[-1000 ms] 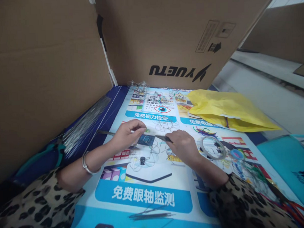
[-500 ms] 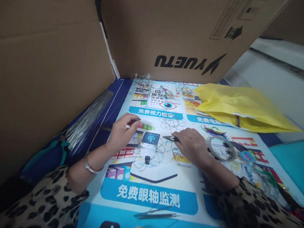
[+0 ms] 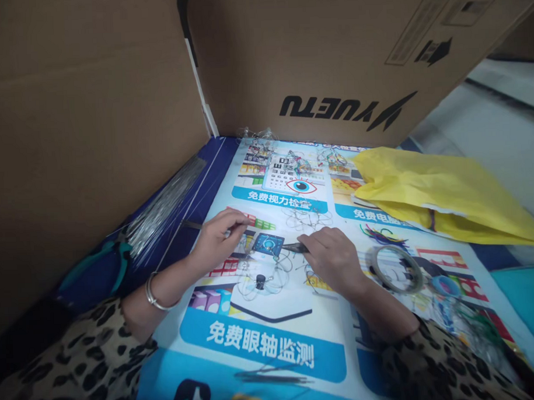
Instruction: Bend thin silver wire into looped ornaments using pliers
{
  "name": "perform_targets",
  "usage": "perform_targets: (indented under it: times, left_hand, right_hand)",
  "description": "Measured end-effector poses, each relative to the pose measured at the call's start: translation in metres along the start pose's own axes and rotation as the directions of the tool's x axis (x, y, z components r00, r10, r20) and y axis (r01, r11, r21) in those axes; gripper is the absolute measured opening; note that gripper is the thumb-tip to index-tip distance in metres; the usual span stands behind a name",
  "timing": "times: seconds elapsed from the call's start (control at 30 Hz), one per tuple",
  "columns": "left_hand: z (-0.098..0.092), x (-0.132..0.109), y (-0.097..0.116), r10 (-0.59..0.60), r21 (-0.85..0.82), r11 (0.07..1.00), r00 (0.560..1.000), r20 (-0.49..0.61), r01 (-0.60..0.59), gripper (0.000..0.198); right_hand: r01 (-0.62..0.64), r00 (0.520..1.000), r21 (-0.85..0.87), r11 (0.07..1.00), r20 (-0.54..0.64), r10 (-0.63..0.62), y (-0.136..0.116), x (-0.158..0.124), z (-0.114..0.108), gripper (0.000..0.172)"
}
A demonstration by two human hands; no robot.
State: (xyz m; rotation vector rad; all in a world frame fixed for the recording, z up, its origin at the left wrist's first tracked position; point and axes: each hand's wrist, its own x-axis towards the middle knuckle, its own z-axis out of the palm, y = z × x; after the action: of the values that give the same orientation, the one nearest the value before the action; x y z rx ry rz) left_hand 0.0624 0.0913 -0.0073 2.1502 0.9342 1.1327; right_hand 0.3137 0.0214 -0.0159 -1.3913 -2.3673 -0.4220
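Note:
My right hand point(image 3: 333, 259) is wrapped round a pair of dark-jawed pliers point(image 3: 297, 247), whose tips point left toward my other hand. My left hand point(image 3: 218, 239) is closed in a pinch, thumb against forefinger; anything between them is too fine to make out. Below the two hands, a flower-like shape of bent thin wire point(image 3: 269, 276) lies on the printed sheet point(image 3: 271, 311). Farther back rests a similar looped wire piece point(image 3: 309, 213).
A bundle of straight wires point(image 3: 162, 198) and teal-handled pliers point(image 3: 115, 260) are at left. On the right are a tape roll point(image 3: 396, 269), coloured bits point(image 3: 384, 235) and a yellow bag point(image 3: 451, 196). Cardboard walls point(image 3: 314, 58) stand behind. Thin dark rods point(image 3: 275, 376) lie in front.
The pliers in my right hand have moved a little left, closer to my left hand. The whole view has shifted slightly. My left hand keeps its pinch.

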Motion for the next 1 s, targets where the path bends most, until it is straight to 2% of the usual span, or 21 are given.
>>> perform_targets:
  times: [0.1,0.23,0.43,0.53,0.63,1.0]
  left_hand:
    - [0.0,-0.007,0.0,0.106,-0.021,0.994,0.993,0.057,-0.105,0.019]
    - [0.001,-0.014,0.0,0.162,-0.003,0.987,0.977,0.141,-0.164,0.025]
    - [0.001,-0.013,0.004,0.267,0.011,0.959,0.92,0.288,-0.282,0.025]
    - [0.0,-0.012,0.004,0.266,0.027,0.955,0.898,0.351,-0.294,0.027]
    - [0.0,-0.012,0.003,0.239,0.063,0.957,0.894,0.378,-0.282,0.027]
    - [0.001,-0.01,0.0,0.219,0.074,0.961,0.899,0.38,-0.265,0.023]
  right_hand:
    - [-0.01,1.0,-0.004,1.0,0.012,0.01,-0.001,0.001,0.0,0.017]
    - [-0.019,1.0,0.005,1.0,0.019,0.019,-0.002,0.001,0.0,0.016]
    - [-0.014,1.0,0.006,1.0,0.028,0.014,-0.002,0.001,0.0,0.015]
    - [0.002,0.999,-0.007,1.0,0.051,-0.001,-0.002,0.001,-0.001,0.015]
    - [0.011,0.998,-0.038,0.999,0.065,-0.008,-0.001,0.001,-0.002,0.015]
    - [0.028,0.996,-0.057,0.998,0.09,-0.023,0.003,-0.001,-0.002,0.014]
